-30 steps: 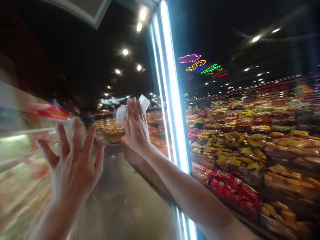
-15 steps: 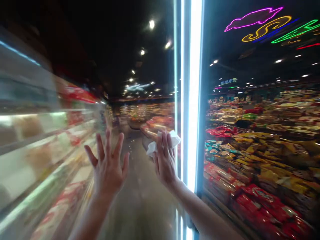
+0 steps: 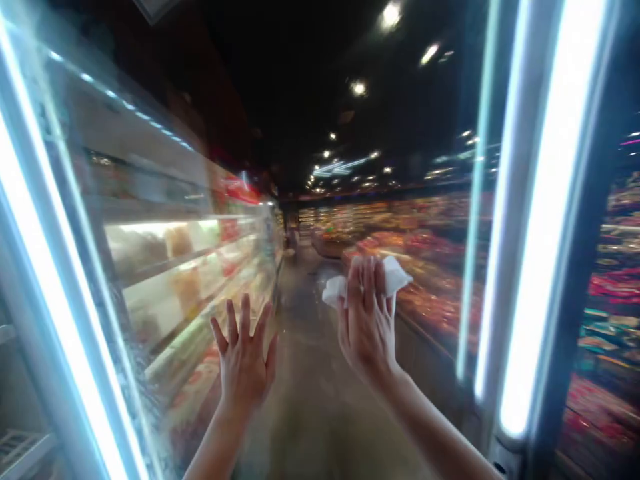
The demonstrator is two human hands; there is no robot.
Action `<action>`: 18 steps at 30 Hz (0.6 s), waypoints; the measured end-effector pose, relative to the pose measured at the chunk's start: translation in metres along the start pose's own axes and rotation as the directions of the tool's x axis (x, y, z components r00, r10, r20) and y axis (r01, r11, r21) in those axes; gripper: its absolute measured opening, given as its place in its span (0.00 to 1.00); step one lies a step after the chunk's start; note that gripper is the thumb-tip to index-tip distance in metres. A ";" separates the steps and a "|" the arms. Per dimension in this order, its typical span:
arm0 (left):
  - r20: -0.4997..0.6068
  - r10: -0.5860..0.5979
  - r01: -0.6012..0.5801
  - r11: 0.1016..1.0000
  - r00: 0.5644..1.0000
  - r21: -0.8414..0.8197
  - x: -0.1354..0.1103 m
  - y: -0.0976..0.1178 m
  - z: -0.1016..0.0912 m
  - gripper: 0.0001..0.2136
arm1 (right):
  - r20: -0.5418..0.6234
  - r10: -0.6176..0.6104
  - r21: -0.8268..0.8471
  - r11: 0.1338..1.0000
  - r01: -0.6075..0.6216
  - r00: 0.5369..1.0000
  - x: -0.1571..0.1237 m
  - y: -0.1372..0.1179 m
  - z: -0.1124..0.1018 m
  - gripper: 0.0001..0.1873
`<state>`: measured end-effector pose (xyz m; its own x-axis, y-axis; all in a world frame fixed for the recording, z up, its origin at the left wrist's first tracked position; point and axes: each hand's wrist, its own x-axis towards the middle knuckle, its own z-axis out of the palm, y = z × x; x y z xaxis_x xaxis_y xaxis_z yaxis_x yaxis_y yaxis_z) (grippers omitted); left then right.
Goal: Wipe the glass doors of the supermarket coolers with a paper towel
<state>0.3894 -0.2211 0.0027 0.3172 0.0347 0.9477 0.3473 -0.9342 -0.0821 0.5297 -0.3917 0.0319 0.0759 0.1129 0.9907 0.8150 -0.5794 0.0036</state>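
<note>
My left hand (image 3: 246, 363) is raised with its fingers spread, holding nothing. It seems to face a clear glass pane between two lit strips, but whether the palm touches it I cannot tell. To its right my right hand (image 3: 369, 327) is up, palm forward, with a crumpled white tissue (image 3: 397, 275) under its fingers. The tissue sticks out on both sides of the fingers and looks pressed flat towards the glass. The palm side of both hands is hidden.
A bright light strip (image 3: 555, 213) stands upright on a frame at the right, another light strip (image 3: 45, 267) slants at the left. Beyond the pane, blurred stocked shelves (image 3: 185, 260) line the left of an aisle floor (image 3: 310, 413). Heaped colourful packets (image 3: 607, 413) lie at the right.
The view has swung left, so the right light strip has shifted rightward and a left one has appeared. Both hands now sit further right in view, the left one also lower. The tissue stays under my right hand.
</note>
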 end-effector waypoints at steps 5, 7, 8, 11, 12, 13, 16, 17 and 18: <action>0.007 -0.047 0.047 0.999 0.999 0.017 -0.005 -0.044 -0.009 0.36 | 0.001 0.066 0.036 0.997 -0.066 0.998 -0.009 -0.044 0.026 0.43; 0.013 -0.055 0.055 0.998 0.998 0.024 -0.009 -0.064 -0.012 0.36 | 0.029 0.028 0.045 0.999 -0.029 0.999 -0.028 -0.070 0.041 0.42; 0.013 -0.056 0.056 0.998 0.998 0.026 -0.011 -0.074 -0.014 0.36 | 0.056 0.000 0.048 0.999 -0.003 0.998 -0.029 -0.084 0.049 0.42; 0.012 -0.066 0.066 0.998 0.998 0.023 -0.013 -0.103 -0.019 0.36 | 0.038 -0.046 0.068 0.997 0.043 0.998 0.002 -0.120 0.063 0.43; 0.013 -0.071 0.071 0.997 0.997 0.022 -0.014 -0.111 -0.020 0.36 | 0.023 -0.031 0.081 0.996 0.029 0.999 0.015 -0.129 0.065 0.43; 0.017 -0.075 0.074 0.997 0.997 0.021 -0.014 -0.119 -0.022 0.35 | 0.008 -0.003 0.090 0.996 0.002 1.000 0.024 -0.137 0.067 0.44; 0.022 -0.067 0.066 0.998 0.998 0.012 -0.018 -0.138 -0.024 0.35 | 0.002 0.051 0.082 0.995 -0.051 0.999 0.017 -0.156 0.075 0.43; 0.020 -0.060 0.060 0.998 0.998 0.004 -0.020 -0.143 -0.025 0.35 | 0.010 0.046 0.069 0.997 -0.047 0.999 0.008 -0.163 0.078 0.42; 0.019 -0.051 0.051 0.999 0.999 -0.005 -0.021 -0.148 -0.025 0.35 | 0.015 0.035 0.058 0.998 -0.036 0.999 -0.001 -0.171 0.082 0.41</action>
<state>0.3088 -0.0922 0.0024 0.3156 0.0889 0.9447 0.3582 -0.9331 -0.0319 0.4375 -0.2270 0.0195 0.1127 0.1045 0.9881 0.8438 -0.5352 -0.0397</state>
